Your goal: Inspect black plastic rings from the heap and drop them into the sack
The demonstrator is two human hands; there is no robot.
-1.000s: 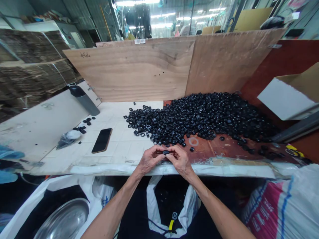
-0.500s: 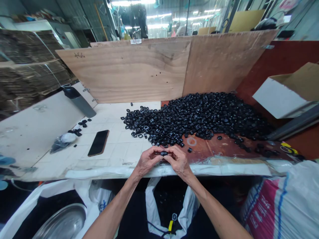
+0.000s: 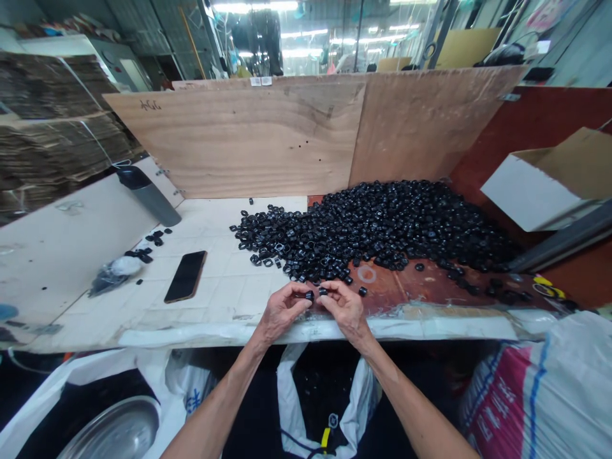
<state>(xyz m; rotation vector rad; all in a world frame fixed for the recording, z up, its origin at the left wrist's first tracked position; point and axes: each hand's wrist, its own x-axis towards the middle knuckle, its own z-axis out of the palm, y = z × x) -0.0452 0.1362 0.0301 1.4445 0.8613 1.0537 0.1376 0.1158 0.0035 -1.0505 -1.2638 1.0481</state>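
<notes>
My left hand (image 3: 281, 310) pinches a small black part (image 3: 310, 296) between thumb and fingers. Just to its right, my right hand (image 3: 345, 310) grips another small black part (image 3: 323, 291). A narrow gap separates the two pieces, above the table's front edge. Behind my hands spreads a large heap of small black ring-like parts (image 3: 382, 220), thickest toward the right. One loose black part (image 3: 363, 291) lies beside my right hand's fingers.
A phone (image 3: 186, 276), a dark bottle (image 3: 150, 196) and a plastic bag (image 3: 115, 275) lie at the left. A white box (image 3: 533, 191) is at the right. An open white sack (image 3: 291, 389) hangs below the table edge.
The black pieces between my fingertips were together and are now apart, one in each hand. My fingertips have separated slightly. The view has shifted a little.
</notes>
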